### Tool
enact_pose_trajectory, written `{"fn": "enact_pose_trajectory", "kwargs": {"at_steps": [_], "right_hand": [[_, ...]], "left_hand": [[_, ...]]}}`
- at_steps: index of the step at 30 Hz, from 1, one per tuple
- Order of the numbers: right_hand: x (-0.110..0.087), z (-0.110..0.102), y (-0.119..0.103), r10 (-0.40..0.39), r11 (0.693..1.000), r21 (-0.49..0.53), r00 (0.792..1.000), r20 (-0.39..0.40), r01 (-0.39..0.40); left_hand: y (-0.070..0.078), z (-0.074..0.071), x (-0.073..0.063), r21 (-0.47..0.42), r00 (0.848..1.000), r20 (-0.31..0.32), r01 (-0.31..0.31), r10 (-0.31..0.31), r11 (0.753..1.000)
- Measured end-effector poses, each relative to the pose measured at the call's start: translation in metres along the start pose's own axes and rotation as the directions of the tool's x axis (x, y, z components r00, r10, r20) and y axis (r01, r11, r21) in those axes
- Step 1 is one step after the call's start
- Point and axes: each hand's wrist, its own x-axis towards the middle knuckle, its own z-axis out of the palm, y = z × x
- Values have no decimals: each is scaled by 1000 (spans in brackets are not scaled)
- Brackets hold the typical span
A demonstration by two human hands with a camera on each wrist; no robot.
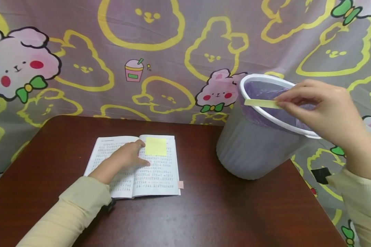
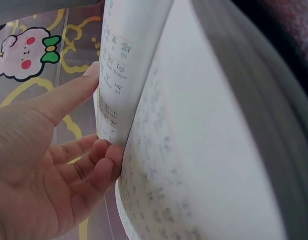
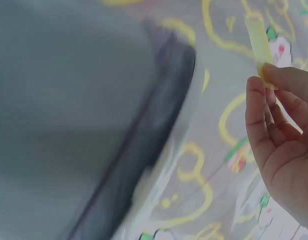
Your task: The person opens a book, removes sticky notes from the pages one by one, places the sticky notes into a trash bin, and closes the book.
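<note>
My right grip (image 1: 326,108), nearer the grey bin (image 1: 250,145), pinches a yellow strip (image 1: 261,103), its long axis pointing left; my left grip (image 1: 126,157), loosely spread, touches the open book (image 1: 145,175).

sleeves (image 1: 57,214): pale yellow | left cuff (image 1: 86,192): broad, dark piece (image 1: 109,206) beneath | right cuff (image 1: 357,188): black square piece (image 1: 321,175) beside | hands (image 1: 332,111): bare
</note>
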Motion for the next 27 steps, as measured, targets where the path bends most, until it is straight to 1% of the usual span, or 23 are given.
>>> {"fn": "enact_pose_trajectory", "kwargs": {"at_steps": [2,5,7,9,10,12,16,21,24,27], "right_hand": [[-4,-7,8,80,997,-10,996,-27,-80],[-10,-16,23,205,978,-19,978,-48,-206],[-15,-20,33,289,956,-30,957,-36,-290],[-20,-22,42,357,933,-42,934,-16,-357],[-23,-22,46,386,921,-49,923,1,-385],[-29,-21,53,414,909,-73,910,30,-411],[-34,-17,63,410,910,-113,908,89,-400],[-33,-10,68,360,928,-168,917,170,-333],[-31,-6,68,337,932,-218,915,222,-291],[-28,-4,69,323,934,-242,913,250,-264]], "left_hand": [[0,0,0,2,1000,-2,-1,1,1000],[1,-1,-1,6,1000,-6,-6,6,1000],[2,-1,-1,9,1000,-7,-10,10,1000],[2,-1,-1,10,1000,-8,-15,15,1000],[2,-1,-1,11,1000,-8,-17,17,1000],[2,-1,-2,12,1000,-4,-20,20,1000],[3,-2,-2,11,1000,2,-18,17,1000],[4,0,-1,8,1000,-2,-10,10,1000],[3,1,-1,5,1000,-2,0,0,1000],[3,0,-2,2,1000,-4,5,-5,1000]]}}
